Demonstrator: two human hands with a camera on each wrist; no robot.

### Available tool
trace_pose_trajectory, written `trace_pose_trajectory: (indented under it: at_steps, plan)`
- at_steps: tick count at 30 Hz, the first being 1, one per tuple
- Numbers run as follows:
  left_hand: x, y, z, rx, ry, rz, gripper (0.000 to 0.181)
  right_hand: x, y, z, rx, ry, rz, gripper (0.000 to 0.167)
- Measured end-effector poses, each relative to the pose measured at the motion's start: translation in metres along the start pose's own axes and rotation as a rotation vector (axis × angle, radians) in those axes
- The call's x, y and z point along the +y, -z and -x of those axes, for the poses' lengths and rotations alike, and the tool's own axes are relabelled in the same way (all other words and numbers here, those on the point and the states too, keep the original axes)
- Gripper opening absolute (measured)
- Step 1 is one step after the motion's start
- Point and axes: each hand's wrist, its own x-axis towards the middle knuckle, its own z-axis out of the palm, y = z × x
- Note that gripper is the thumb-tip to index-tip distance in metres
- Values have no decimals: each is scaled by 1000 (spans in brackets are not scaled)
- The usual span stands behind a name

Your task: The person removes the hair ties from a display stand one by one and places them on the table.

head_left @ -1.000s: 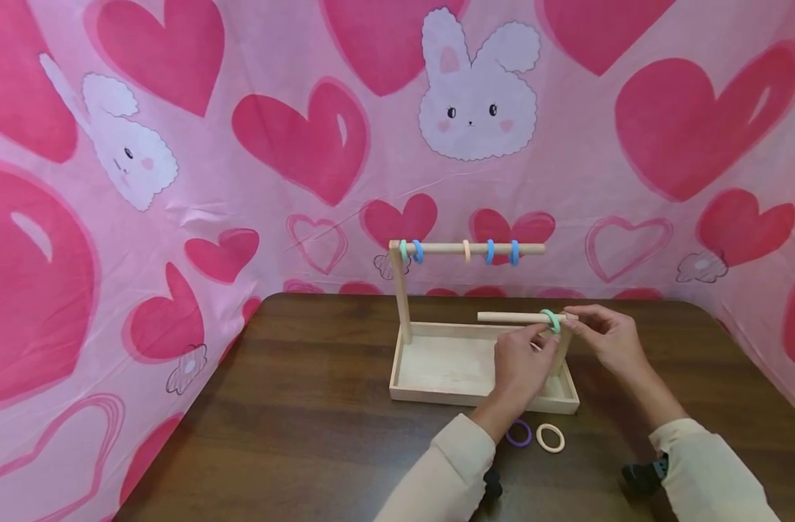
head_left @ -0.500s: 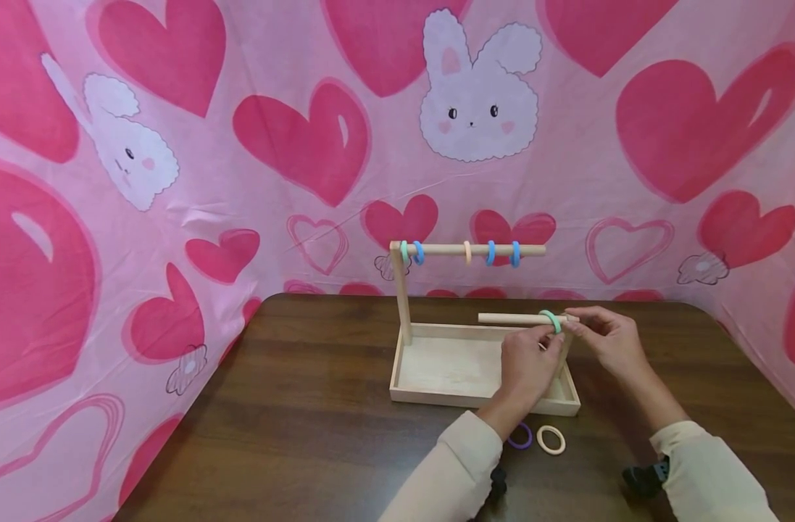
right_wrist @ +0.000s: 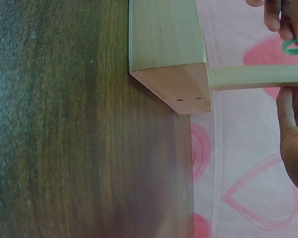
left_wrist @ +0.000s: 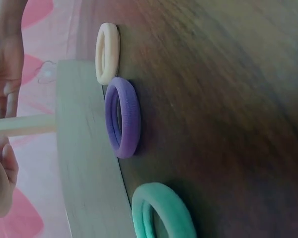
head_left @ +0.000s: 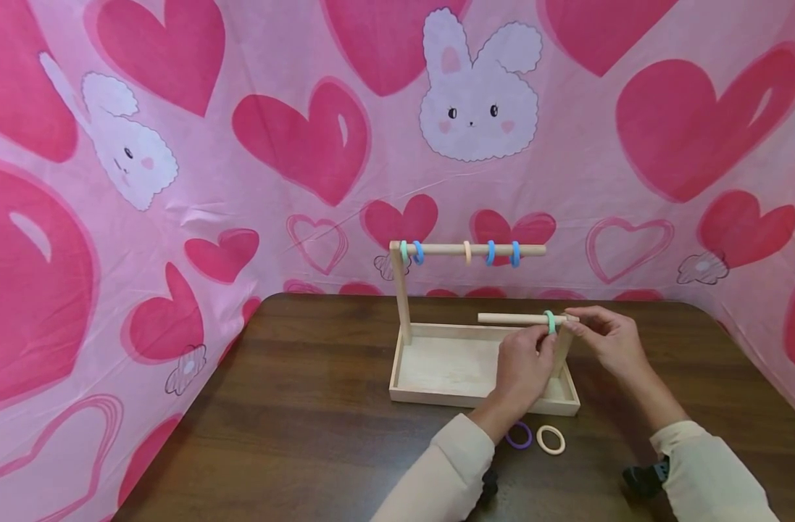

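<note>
My left hand (head_left: 522, 366) pinches a mint-green hair tie (head_left: 551, 322), which is looped around the lower wooden rod (head_left: 509, 318) near its right end. My right hand (head_left: 607, 341) holds that rod's right end, at the top of the short post (right_wrist: 258, 77), between thumb and fingers. Both rods belong to a wooden stand with a shallow tray (head_left: 436, 396). On the upper rod (head_left: 441, 249) hang a green hair tie (head_left: 404, 251), a peach one (head_left: 467, 252) and several blue ones (head_left: 515, 254).
In front of the tray lie a purple hair tie (head_left: 519, 436) and a cream one (head_left: 551, 440). Another green hair tie (left_wrist: 170, 208) lies on the table in the left wrist view. The brown table (head_left: 293, 406) ends at a pink heart-patterned cloth (head_left: 397, 167).
My left hand shifted slightly right, then back left. The mint-green hair tie on the lower rod now hangs straighter, where it was tilted before. My right hand stayed in place.
</note>
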Motion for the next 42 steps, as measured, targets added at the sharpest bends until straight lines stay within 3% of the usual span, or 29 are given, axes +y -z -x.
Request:
trace_pose_trajectory:
  at_steps: [12,23,42]
  plan:
    - [-1,8,1,-9,38,-4,12,-1,0,1,2,-12,5,22]
    - [-8,16,2,22,1,26,10,-1,0,0,4,-18,8,22]
    - [-23,25,1,74,-4,30,15,-1,-1,1,10,-36,18,22]
